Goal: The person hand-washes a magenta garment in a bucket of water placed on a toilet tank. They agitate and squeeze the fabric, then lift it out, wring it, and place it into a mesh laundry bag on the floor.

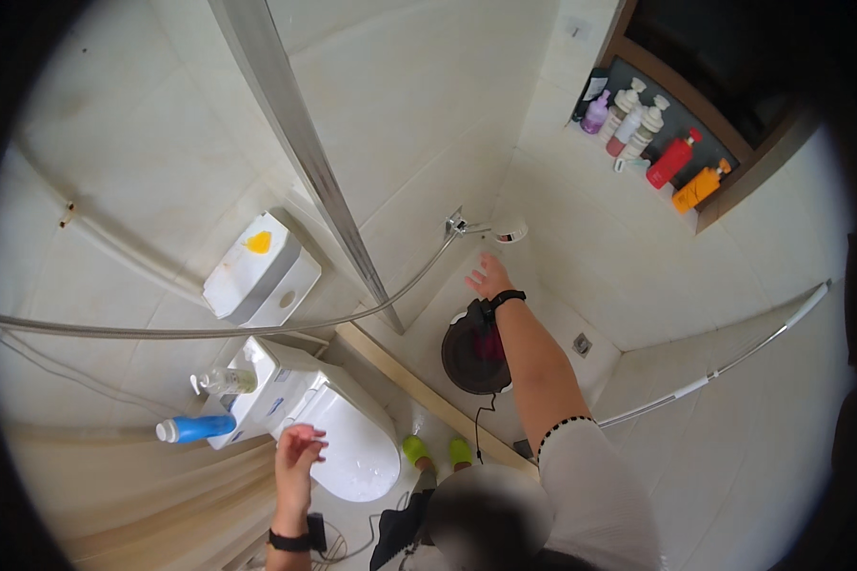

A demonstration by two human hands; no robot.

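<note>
My right hand [488, 276] reaches forward over the shower floor, its fingers apart and holding nothing. Just beyond its fingertips is a chrome wall tap [457, 223] with a metal hose [412, 283] running off to the left. Beside the tap sits a rounded white thing [511, 230] whose kind I cannot make out. Below my right wrist stands a dark round basin [462, 358] with something pink [488, 344] inside, partly covered by my forearm. My left hand [299, 455] hovers by the white toilet lid [356, 452], its fingers loosely bent and apart, with nothing visible in it.
A clear pump bottle [227, 381] and a blue bottle [198, 428] lie toward the left by the toilet tank [255, 366]. A raised sill [419, 395] and a metal post [305, 143] border the shower. Several bottles, including a red one [671, 162], line the window ledge.
</note>
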